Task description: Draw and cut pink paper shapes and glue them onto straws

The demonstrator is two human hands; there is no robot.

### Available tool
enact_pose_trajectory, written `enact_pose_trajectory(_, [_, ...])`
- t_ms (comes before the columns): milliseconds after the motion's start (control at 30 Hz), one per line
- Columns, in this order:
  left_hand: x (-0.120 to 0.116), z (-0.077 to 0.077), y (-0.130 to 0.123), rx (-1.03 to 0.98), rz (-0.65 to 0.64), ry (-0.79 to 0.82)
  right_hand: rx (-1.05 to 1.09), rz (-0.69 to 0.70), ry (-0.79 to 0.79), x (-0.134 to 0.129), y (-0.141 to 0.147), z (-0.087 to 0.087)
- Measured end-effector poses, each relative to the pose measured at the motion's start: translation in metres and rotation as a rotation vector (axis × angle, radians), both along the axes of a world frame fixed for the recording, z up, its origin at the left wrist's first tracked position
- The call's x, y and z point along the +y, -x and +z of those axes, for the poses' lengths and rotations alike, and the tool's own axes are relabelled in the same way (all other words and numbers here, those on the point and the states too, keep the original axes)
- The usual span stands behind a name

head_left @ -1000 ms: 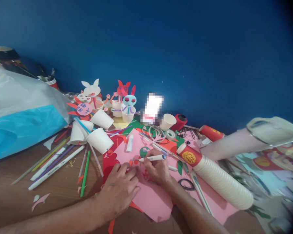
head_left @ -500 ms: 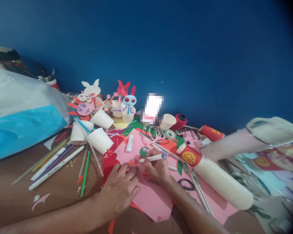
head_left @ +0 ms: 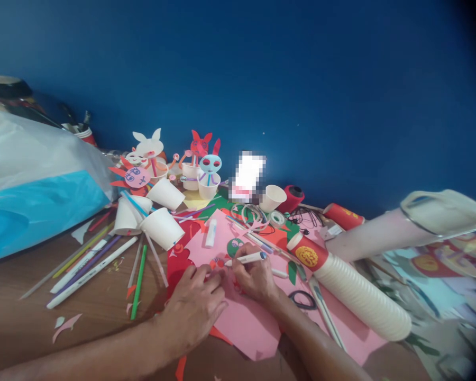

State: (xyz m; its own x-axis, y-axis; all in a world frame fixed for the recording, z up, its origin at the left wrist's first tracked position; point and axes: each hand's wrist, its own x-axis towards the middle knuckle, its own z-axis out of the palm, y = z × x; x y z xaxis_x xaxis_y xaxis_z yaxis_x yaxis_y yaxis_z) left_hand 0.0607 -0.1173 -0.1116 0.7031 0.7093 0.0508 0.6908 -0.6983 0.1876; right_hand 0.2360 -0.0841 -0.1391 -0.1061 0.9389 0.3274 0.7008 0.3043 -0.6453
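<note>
My right hand (head_left: 257, 280) is closed around a white marker pen (head_left: 249, 258) with a blue end. The pen's tip points left, close to a small red-orange paper piece (head_left: 216, 263) with dark marks. My left hand (head_left: 196, 301) lies palm down on the pink paper (head_left: 249, 325), fingers loosely bent and resting beside that piece; the fingertips partly cover what lies beneath. Just above my right hand is a small green paper disc (head_left: 235, 246) with a drawn face. A white glue stick (head_left: 210, 234) rests on the pink sheet behind my hands.
Paper-cup puppets with rabbit-like heads (head_left: 210, 165) stand at the back. White paper cups (head_left: 163, 229), markers (head_left: 91, 272) and a green straw (head_left: 139, 283) lie left. A long stack of cups (head_left: 360, 296) lies right, near tape (head_left: 276, 219). A plastic bag (head_left: 43, 185) fills the far left.
The marker in my right hand has shifted very slightly to the left. My left hand stays in nearly the same place on the paper.
</note>
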Motion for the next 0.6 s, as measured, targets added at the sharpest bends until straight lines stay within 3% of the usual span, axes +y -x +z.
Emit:
enact_pose_trajectory(233, [-0.0009, 0.0011, -0.0001, 0.007, 0.006, 0.014, 0.090, -0.016, 0.017, 0.0012, -0.0002, 0.0009])
enact_pose_trajectory(600, [-0.0004, -0.0012, 0.0001, 0.021, -0.004, 0.000, 0.608, -0.037, 0.073, 0.0060, -0.0010, 0.0042])
